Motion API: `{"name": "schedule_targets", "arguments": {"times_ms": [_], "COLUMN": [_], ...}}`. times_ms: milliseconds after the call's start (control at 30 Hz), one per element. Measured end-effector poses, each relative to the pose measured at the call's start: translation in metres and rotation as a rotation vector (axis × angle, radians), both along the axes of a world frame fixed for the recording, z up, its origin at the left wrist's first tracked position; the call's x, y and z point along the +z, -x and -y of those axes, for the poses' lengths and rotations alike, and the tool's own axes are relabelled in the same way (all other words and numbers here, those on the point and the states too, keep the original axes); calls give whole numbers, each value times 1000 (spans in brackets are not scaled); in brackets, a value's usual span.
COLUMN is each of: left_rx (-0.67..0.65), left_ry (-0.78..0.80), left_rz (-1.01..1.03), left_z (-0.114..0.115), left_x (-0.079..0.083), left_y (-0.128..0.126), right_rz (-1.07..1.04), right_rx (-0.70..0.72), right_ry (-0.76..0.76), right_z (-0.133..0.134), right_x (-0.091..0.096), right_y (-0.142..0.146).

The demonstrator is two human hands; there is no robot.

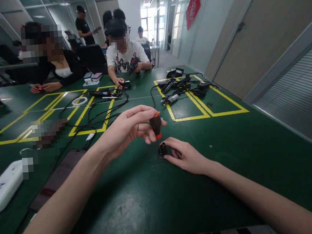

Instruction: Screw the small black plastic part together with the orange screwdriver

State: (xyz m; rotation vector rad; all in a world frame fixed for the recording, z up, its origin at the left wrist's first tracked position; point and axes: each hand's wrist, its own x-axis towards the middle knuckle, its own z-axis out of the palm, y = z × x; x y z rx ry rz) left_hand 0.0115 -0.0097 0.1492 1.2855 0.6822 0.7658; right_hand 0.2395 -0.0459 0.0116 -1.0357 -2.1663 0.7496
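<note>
My left hand (127, 128) is closed in a pinch around the black and orange handle of a small screwdriver (156, 125), held upright with its thin shaft pointing down. The shaft's tip meets a small black round part (162, 150) that rests on the green table (229, 154). My right hand (184, 154) lies on the table with its fingers curled against that part, steadying it from the right side. A few tiny screws (152, 167) lie on the mat just left of the part.
Black cables (98, 112) and a white tape roll (79, 101) lie in yellow-marked boxes ahead. Tools and chargers (182, 86) sit at the far right box. A white device (5, 186) and dark phone (60, 175) lie at left. Two people sit across the table.
</note>
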Motion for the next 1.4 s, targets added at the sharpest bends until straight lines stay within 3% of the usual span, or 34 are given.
{"name": "schedule_targets", "arguments": {"times_ms": [167, 500, 733, 1400], "left_rx": [55, -63, -6, 1], "left_ry": [-36, 31, -21, -56], "left_rz": [-2, 50, -13, -63], "left_z": [1, 0, 4, 4], "left_x": [-1, -3, -1, -1], "left_y": [0, 0, 1, 0], "right_rz": [-4, -25, -21, -10], "right_rx": [-1, 3, 16, 24], "right_ry": [-1, -1, -25, -7], "right_z": [0, -2, 1, 2], "right_x": [-2, -4, -4, -2], "right_y": [0, -1, 1, 1]}}
